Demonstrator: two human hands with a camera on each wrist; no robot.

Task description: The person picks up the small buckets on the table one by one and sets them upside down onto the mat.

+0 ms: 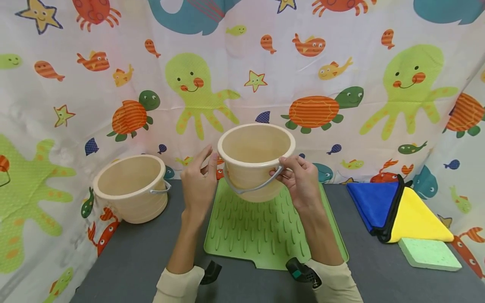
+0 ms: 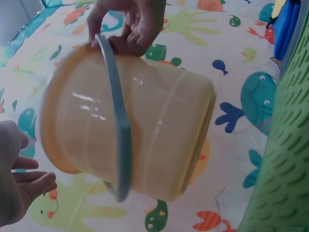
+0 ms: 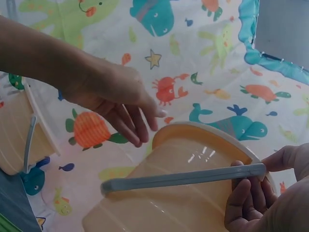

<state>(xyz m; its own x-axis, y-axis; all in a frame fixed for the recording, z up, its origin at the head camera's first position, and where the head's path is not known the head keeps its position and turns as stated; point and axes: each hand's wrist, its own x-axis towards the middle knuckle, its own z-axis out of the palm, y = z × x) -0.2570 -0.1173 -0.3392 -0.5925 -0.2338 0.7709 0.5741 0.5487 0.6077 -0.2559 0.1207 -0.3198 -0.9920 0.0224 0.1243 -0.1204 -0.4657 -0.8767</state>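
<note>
A cream plastic bucket [image 1: 257,179] hangs in the air over a green ridged mat [image 1: 254,235], its grey handle [image 3: 183,180] lying across its near side. My right hand [image 1: 301,179] pinches the bucket's right rim beside the handle's end, thumb on top and fingers beneath. My left hand [image 1: 201,181] is raised at the bucket's left side; both wrist views show a gap between its loosely bent fingers and the rim. Nothing is held in that hand. The mat lies on the dark grey table [image 1: 151,261].
A second cream bucket [image 1: 140,210] with a grey handle stands at the left. On the right lie a blue cloth [image 1: 373,202], a yellow cloth [image 1: 417,219] and a pale green sponge [image 1: 430,254]. A curtain [image 1: 242,54] with sea-animal prints rises behind and along the sides.
</note>
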